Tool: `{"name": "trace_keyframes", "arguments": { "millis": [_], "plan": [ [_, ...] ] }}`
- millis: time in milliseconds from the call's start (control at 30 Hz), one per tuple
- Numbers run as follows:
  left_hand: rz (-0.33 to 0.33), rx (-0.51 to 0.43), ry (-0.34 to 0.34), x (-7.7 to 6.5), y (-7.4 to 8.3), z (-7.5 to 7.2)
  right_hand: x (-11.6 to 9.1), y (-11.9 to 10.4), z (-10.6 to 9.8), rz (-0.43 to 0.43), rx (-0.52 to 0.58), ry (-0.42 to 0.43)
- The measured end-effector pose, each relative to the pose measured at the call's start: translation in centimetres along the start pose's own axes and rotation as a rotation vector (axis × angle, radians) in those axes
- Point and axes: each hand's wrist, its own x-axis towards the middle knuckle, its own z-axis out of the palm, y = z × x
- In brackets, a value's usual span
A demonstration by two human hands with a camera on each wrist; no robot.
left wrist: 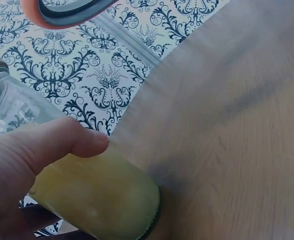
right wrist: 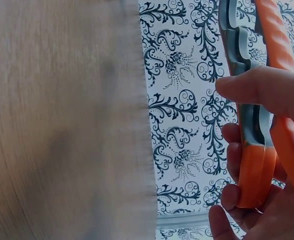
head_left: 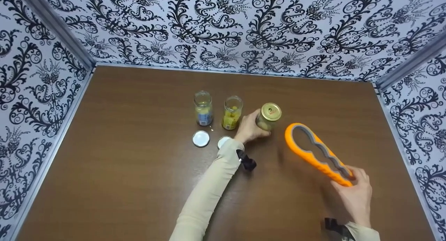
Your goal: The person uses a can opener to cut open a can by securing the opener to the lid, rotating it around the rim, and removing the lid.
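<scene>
My left hand (head_left: 251, 128) grips a glass jar (head_left: 266, 124) with a gold lid (head_left: 271, 111) on it. In the left wrist view the thumb lies across this jar (left wrist: 99, 195), and pale yellow contents show through the glass. My right hand (head_left: 357, 194) holds an orange jar opener (head_left: 306, 156) by its handle end, its grey wavy inner edges facing each other. The opener's loop end points towards the gold-lidded jar, apart from it. In the right wrist view, fingers curl round the orange handles (right wrist: 256, 175).
Two lidless glass jars stand left of my left hand: one with a blue label (head_left: 204, 117), one with yellow contents (head_left: 231, 116). A white lid (head_left: 201, 139) lies before them; another lid (head_left: 223, 141) is partly behind my sleeve. Patterned walls (head_left: 223, 32) border the brown table (head_left: 132, 157).
</scene>
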Motion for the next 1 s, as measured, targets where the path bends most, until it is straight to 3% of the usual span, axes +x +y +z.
{"name": "trace_keyframes", "arguments": {
  "millis": [267, 667, 1000],
  "plan": [
    [0.058, 0.058, -0.018, -1.3, -0.5, -0.5, 0.2, -0.2, -0.2, -0.026, 0.058, 0.065],
    [0.050, 0.092, -0.010, -3.6, -0.6, -0.9, 0.5, -1.1, 0.0, -0.042, 0.120, 0.058],
    [0.089, 0.136, -0.020, -5.6, 0.1, -0.8, 0.9, -2.4, 0.7, -0.248, 0.141, 0.056]
  ]
}}
